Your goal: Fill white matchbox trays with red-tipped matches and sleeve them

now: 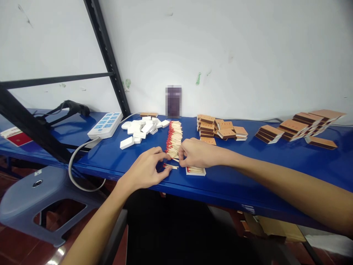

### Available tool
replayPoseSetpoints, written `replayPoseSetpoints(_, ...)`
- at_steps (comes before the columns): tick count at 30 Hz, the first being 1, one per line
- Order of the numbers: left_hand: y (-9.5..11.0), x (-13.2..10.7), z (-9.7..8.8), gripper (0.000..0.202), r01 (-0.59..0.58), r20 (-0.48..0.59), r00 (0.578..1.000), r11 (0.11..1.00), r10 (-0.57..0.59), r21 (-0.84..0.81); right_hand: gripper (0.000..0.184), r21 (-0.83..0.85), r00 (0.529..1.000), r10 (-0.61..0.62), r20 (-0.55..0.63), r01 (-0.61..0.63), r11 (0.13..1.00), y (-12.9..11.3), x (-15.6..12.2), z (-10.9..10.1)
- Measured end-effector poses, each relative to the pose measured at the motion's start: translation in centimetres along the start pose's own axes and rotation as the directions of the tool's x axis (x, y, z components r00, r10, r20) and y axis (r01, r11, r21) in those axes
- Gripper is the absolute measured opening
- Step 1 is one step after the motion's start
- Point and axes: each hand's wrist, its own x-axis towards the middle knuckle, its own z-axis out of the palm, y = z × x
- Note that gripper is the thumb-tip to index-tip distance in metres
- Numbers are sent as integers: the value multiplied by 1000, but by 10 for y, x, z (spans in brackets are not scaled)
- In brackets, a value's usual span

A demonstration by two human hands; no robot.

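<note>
A long pile of red-tipped matches [175,136] lies on the blue table between my hands. My left hand [147,169] is at the near end of the pile, thumb and index finger apart. A few loose matches [171,166] lie by its thumb tip. My right hand [198,154] is pinched at the pile's near right corner, where a match [175,159] runs into its fingertips; how many it holds is hidden. Just below that hand sits a white matchbox tray [196,174] with matches lying in it, partly covered by the hand.
White matchbox trays [138,130] are heaped left of the pile. Brown matchbox sleeves [206,127] and stacked matchboxes [298,127] stand to the right. A power strip [106,125] with a cable lies by the black rack post [106,44]. A stool [46,195] stands below left.
</note>
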Motion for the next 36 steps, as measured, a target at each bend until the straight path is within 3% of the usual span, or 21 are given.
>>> replayPoseSetpoints(20,1,0,-2,24,-9,15,1000,999,9,-40,5,-36,1000,14,21,-14,999,-3,0,-1)
replayPoseSetpoints(29,-1,1,-1,7,18,-14,1000,994,-20,-104,4,-41,1000,1,14,0,999,-3,-1,-2)
replayPoseSetpoints(36,-2,2,-2,14,35,7,999,991,-34,-131,5,-42,1000,5,9,-4,999,0,1,-1)
